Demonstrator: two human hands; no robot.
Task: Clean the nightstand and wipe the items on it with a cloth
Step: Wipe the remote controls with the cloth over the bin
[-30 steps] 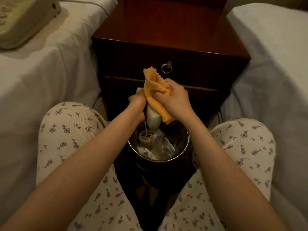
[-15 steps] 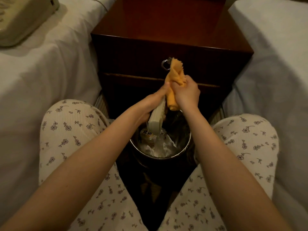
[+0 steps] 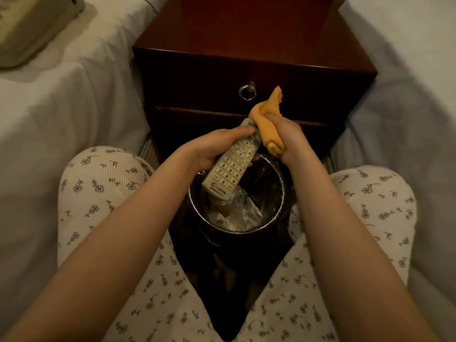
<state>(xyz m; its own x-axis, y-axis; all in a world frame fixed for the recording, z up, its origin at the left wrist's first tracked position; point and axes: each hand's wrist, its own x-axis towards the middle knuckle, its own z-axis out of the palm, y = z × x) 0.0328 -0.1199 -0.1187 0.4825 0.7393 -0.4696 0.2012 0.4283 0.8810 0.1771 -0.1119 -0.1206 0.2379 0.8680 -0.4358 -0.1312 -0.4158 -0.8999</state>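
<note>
1. Closest to me, my two knees in flowered trousers (image 3: 103, 183) are spread apart. A round bin (image 3: 237, 232) stands on the floor between them, with crumpled paper and clear plastic inside.
2. Above the far-left edge of the bin's rim, my left hand (image 3: 209, 149) grips the remote (image 3: 232, 166). The fingers are curled underneath it and the thumb lies along its upper left edge. The remote is tilted with its buttons facing me. Its lower end hangs over the bin's mouth and its upper end points at the nightstand (image 3: 246, 33).
3. Just right of the remote, my right hand (image 3: 291, 137) is closed in a fist round a bunched orange cloth (image 3: 267, 127). The cloth touches the remote's upper end, and one corner of it sticks up above the fist.
4. Behind both hands is the nightstand's dark front. Its ring pull (image 3: 247, 91) sits just left of the cloth's raised corner.
5. A white bed flanks the nightstand on the left (image 3: 74, 107) and another on the right (image 3: 407, 82). A beige object (image 3: 29, 28), only partly in view, lies at the left bed's far left corner.
</note>
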